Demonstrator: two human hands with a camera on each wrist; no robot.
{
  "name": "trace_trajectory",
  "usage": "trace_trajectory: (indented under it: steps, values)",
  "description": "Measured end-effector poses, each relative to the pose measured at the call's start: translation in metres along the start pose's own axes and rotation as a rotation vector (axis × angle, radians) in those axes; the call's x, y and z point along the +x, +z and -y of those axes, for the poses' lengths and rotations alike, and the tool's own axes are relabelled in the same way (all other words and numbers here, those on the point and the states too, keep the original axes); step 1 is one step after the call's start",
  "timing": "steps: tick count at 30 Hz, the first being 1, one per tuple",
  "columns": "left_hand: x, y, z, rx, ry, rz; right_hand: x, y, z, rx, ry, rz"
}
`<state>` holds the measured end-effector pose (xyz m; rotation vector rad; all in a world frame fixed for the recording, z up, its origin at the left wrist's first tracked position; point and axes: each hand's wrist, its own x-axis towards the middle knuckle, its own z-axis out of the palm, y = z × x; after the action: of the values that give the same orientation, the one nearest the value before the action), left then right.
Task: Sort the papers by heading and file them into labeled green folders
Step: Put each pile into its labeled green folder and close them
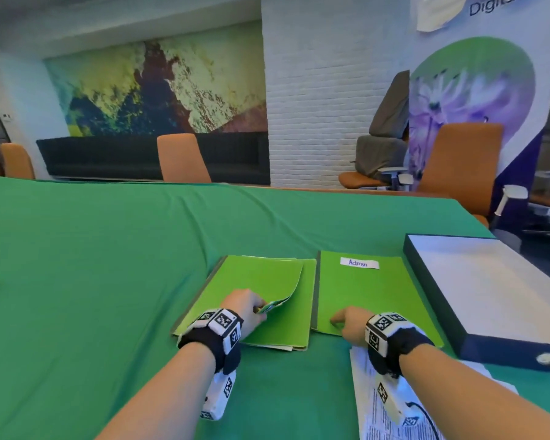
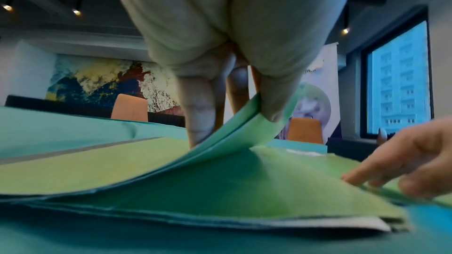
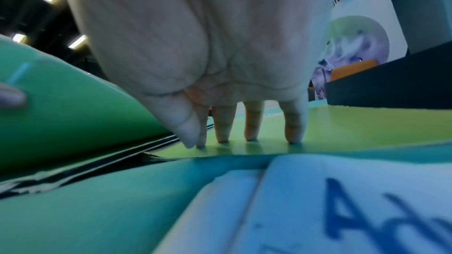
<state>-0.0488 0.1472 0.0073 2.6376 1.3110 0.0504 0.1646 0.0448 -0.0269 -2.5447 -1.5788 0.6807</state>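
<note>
Two stacks of green folders lie side by side on the green cloth. My left hand (image 1: 251,308) pinches the near right corner of the left stack's top folder cover (image 1: 258,281) and curls it upward; in the left wrist view the thumb and fingers (image 2: 274,107) clamp the lifted cover (image 2: 229,136). The right folder (image 1: 365,290) carries a white label reading "Admin" (image 1: 359,262). My right hand (image 1: 346,322) rests its fingertips (image 3: 222,138) on that folder's near left corner (image 3: 342,123). A pile of printed papers (image 1: 372,408) lies under my right wrist, nearest me.
A flat dark box with a white top (image 1: 489,293) sits to the right of the Admin folder. The green tablecloth (image 1: 108,249) stretches left and far. Orange chairs (image 1: 181,158) stand beyond the table's far edge.
</note>
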Motion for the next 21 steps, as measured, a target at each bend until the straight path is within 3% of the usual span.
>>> trace_trajectory:
  steps: [4, 7, 10, 15, 21]
  values:
    - [0.001, 0.022, 0.003, 0.155, -0.016, 0.166, -0.01, -0.004, -0.013, 0.028, -0.023, 0.017]
    - [-0.002, 0.027, -0.001, 0.176, -0.037, 0.235, -0.022, -0.006, -0.028, 0.13, -0.024, -0.049]
    - [-0.013, 0.025, -0.016, 0.127, -0.044, 0.244, -0.043, -0.009, -0.05, 0.133, 0.003, -0.131]
    - [-0.035, 0.034, -0.062, -0.043, -0.041, 0.092, -0.088, -0.009, -0.096, 0.053, 0.111, -0.144]
    - [-0.074, 0.058, -0.131, -0.272, 0.009, 0.296, -0.134, 0.007, -0.138, -0.078, 0.191, -0.043]
